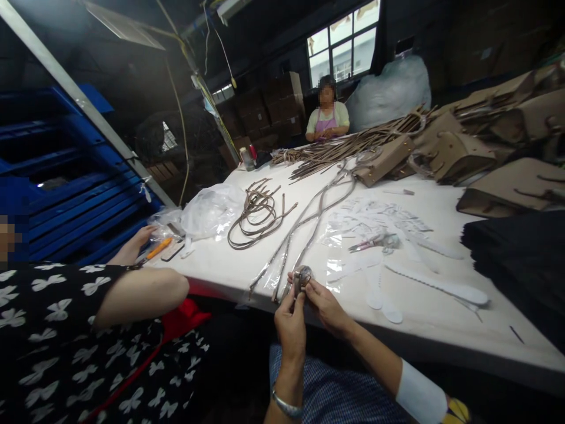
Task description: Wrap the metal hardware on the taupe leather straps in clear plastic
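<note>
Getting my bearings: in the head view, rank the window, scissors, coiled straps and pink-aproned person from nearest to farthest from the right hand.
From the right hand:
1. Scissors, ahead to the right
2. Coiled straps, ahead to the left
3. Pink-aproned person, across the table
4. Window, high, farthest back

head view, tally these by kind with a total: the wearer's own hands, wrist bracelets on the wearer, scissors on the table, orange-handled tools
Wearer's own hands: 2 (left hand, right hand)
Bracelet: 1
Scissors: 1 pair
Orange-handled tool: 1
Total: 5
</note>
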A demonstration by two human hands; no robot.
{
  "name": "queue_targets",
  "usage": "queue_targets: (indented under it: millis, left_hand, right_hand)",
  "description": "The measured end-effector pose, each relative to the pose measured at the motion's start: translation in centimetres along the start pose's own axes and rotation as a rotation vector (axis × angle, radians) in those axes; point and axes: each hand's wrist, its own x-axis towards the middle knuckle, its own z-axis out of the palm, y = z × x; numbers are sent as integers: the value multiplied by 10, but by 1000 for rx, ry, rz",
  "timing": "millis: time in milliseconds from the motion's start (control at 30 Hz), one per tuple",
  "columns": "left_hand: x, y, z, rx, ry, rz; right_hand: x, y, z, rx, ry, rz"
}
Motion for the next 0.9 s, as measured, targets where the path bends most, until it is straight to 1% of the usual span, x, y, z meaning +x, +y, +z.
queue_targets:
  millis: [100, 200, 267, 333, 400, 467, 533, 567, 600, 667, 700, 733, 800, 867, 900]
  left_hand:
    - [1, -3, 1, -19, 6, -12]
    - [-1, -5, 2, -27, 22, -16]
    - [-1, -5, 2, -27, 44, -23]
    - [0, -3, 1, -26, 64, -19]
    - [2, -1, -3, -6, 73, 9]
    - [6, 2, -10, 85, 86, 78]
    - [10, 4, -16, 265, 95, 199]
    - [11, 5, -18, 377, 88, 273]
    - [11, 5, -19, 492, 64, 343]
    - [10, 3, -17, 688, -29, 464]
    - [9, 1, -14, 762, -82, 511]
    - [7, -1, -11, 823, -127, 548]
    - [4, -6, -6, 912, -172, 605]
    - [2, -8, -4, 962, -177, 633]
    - [1, -8, -4, 972, -179, 642]
  right_hand:
    - [-1, 11, 2, -181, 167, -73]
    - [-5, 19, 5, -279, 307, -99]
    - [-6, 20, 6, -349, 370, -109]
    - [-6, 16, 7, -425, 382, -118]
    - [-6, 9, 7, -483, 347, -126]
    - [-8, 0, 4, -581, 262, -141]
    - [-13, -12, -1, -712, 173, -157]
    - [-16, -18, -6, -776, 151, -167]
    - [-19, -24, -11, -834, 153, -185]
    - [-23, -36, -22, -908, 210, -246]
    - [-24, -40, -28, -941, 220, -283]
    - [-23, -42, -34, -967, 201, -311]
    - [-20, -42, -45, -964, 74, -310]
    - [-14, -36, -53, -927, -53, -258]
    - [-12, -33, -57, -914, -86, -234]
